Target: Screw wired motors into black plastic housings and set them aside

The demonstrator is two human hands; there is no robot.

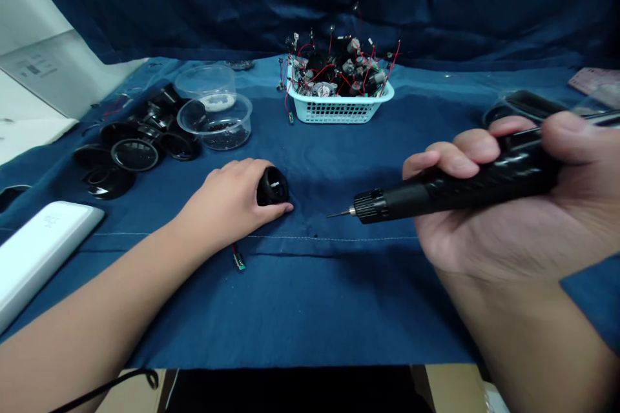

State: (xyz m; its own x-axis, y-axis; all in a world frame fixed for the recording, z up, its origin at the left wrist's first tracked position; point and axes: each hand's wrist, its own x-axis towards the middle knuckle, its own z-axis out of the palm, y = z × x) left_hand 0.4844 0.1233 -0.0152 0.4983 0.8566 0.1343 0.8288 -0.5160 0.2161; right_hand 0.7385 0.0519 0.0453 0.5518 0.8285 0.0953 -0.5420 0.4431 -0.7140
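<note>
Blue cloth [329, 322] underlies the left hand [237, 190], closed round a black part [276, 186] near centre, while at right the right hand [513, 226] grips a driver [445, 189], bit [341, 213] apart from it, seemingly a lining-up step whose next move calls for steady aim.

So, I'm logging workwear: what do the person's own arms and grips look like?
The left grip and right grip show no glove or ring. The left forearm and right forearm are bare, with no sleeve, watch or band in view. No markings stand out. A black cable curves in front of the left forearm, low in view.
</note>
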